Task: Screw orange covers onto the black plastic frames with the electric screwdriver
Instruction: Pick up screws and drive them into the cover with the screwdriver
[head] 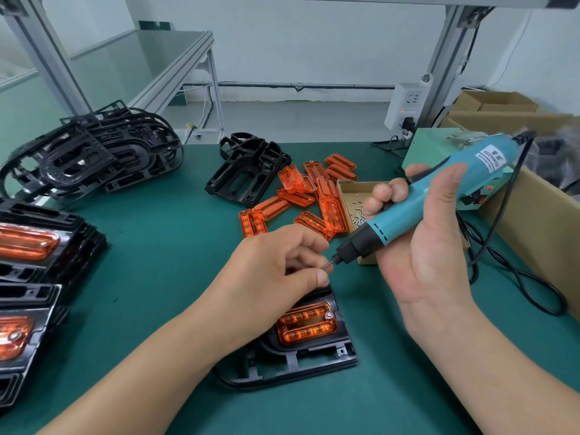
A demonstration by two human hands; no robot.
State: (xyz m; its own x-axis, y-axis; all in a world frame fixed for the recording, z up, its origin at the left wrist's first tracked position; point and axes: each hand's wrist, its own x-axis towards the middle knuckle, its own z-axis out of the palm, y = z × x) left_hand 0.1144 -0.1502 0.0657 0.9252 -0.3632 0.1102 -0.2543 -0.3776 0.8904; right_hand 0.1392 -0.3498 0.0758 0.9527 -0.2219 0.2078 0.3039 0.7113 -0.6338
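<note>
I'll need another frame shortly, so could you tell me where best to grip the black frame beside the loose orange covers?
Pinch the black frame by its straight left rail, from the left: that edge lies free, while orange covers crowd its right.

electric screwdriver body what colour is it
The electric screwdriver is teal blue with a black nose; head view.

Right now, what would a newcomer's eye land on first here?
The teal electric screwdriver, gripped in the right hand at centre right, with its bit angled down-left to the curled fingertips of the left hand. Next come the bright orange cover seated in the black frame at bottom centre, and the loose orange covers heaped mid-table beside the cardboard screw box.
</note>
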